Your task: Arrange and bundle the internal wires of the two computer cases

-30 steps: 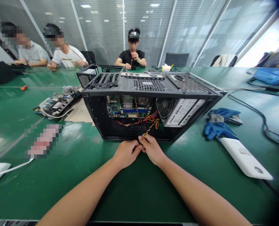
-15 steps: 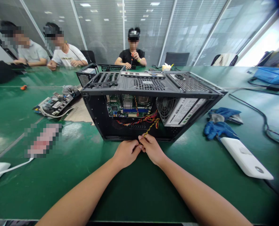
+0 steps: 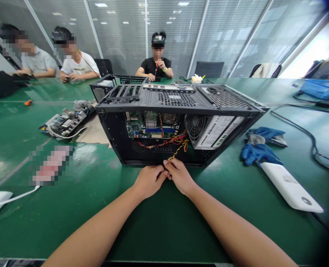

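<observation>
An open computer case [image 3: 164,109] stands before me with its side facing my hands. Inside it sit a motherboard [image 3: 152,126] and a power supply [image 3: 217,130]. A twisted yellow-and-black cable [image 3: 177,150] runs from the case down to its near edge. My right hand [image 3: 179,175] pinches this cable between thumb and fingers. Close against it, my left hand [image 3: 151,181] is closed too, its fingertips meeting the right ones at the cable's end; the very end is hidden between the fingers. More red, orange and black wires [image 3: 167,141] hang in the case.
Left lie a loose circuit board [image 3: 66,123] on cardboard [image 3: 95,131] and a blurred pink item [image 3: 53,165] on a white cable. At right are blue gloves [image 3: 260,152], a white device [image 3: 291,187] and black cables [image 3: 306,129]. Three people sit across the green table [image 3: 78,218].
My hands and the cable hold nearly the same position. Across the table, a person in white at the left has drawn their hands closer together.
</observation>
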Tool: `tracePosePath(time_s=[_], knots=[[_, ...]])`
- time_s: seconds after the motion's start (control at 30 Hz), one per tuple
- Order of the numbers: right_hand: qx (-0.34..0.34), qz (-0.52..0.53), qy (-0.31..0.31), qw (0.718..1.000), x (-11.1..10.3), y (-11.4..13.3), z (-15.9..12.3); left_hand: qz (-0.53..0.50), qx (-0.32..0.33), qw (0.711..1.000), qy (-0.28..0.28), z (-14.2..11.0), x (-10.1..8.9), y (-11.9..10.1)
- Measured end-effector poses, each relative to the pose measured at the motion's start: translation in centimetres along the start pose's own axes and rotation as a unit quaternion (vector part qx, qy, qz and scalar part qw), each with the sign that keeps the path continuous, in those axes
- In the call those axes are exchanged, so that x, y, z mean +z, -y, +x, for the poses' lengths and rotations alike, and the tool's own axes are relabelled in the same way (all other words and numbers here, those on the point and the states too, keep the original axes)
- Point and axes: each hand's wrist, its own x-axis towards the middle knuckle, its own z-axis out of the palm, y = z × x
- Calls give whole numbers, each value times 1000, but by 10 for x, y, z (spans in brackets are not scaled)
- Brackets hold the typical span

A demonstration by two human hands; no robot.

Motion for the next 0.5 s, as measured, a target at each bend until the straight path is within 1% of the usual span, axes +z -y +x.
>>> tracePosePath(time_s=[0.5], knots=[[2,1,-4,1000,1,3,0,5,5,1000,-1,0,0,1]])
